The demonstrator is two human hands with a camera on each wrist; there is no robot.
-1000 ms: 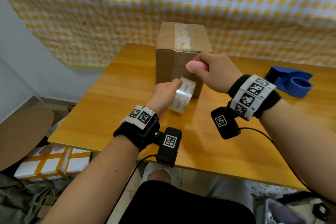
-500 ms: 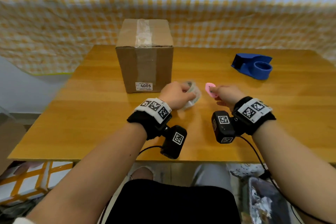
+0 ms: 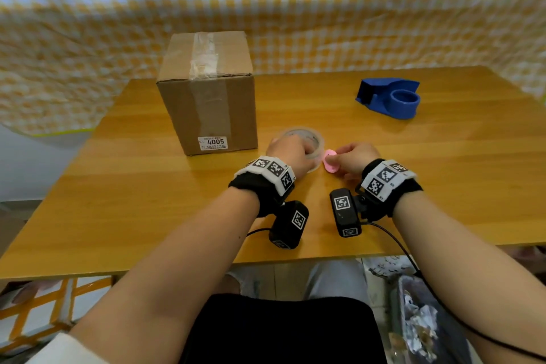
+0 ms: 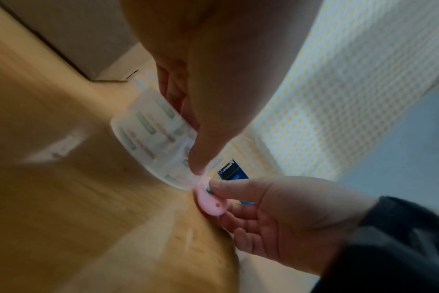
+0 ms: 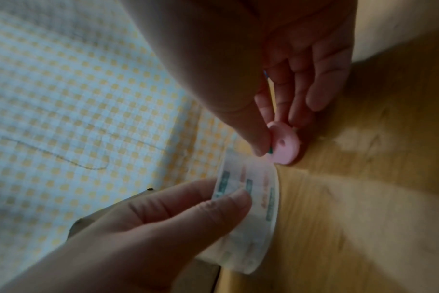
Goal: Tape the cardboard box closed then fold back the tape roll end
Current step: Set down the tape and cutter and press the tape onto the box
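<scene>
Shifted since half a second earlier: clear tape roll turned from on edge to nearly flat just above the table; both hands otherwise in much the same place in front of the box.

Left hand (image 3: 291, 154): fingers curled over the near rim of the clear plastic tape roll with green and red printing (image 3: 307, 143), thumb (image 4: 201, 154) pressed against the outer face. Clamped on the roll.

Right hand (image 3: 353, 158): thumb and fingers pinched on a small pink oval plastic cutter (image 3: 330, 161). Cutter tip touching or almost touching the right edge of the roll; exact contact not resolvable, both wrist views motion-blurred. Small hole visible in the cutter body (image 5: 284, 146).

Roll and cutter: held low over the light wooden table (image 3: 147, 201), near the front edge, just right of the box.

Brown cardboard box (image 3: 208, 94): upright on the table, left of centre, well behind the left hand. Clear tape strip (image 3: 204, 56) run across the top seam and down the front face. White label reading 4005 (image 3: 212, 143) at the bottom of the front face.

Blue plastic tape dispenser (image 3: 390, 97): on the table at far right, well apart from both hands.

Yellow-and-white checked cloth (image 3: 295, 9): hung behind the table.
</scene>
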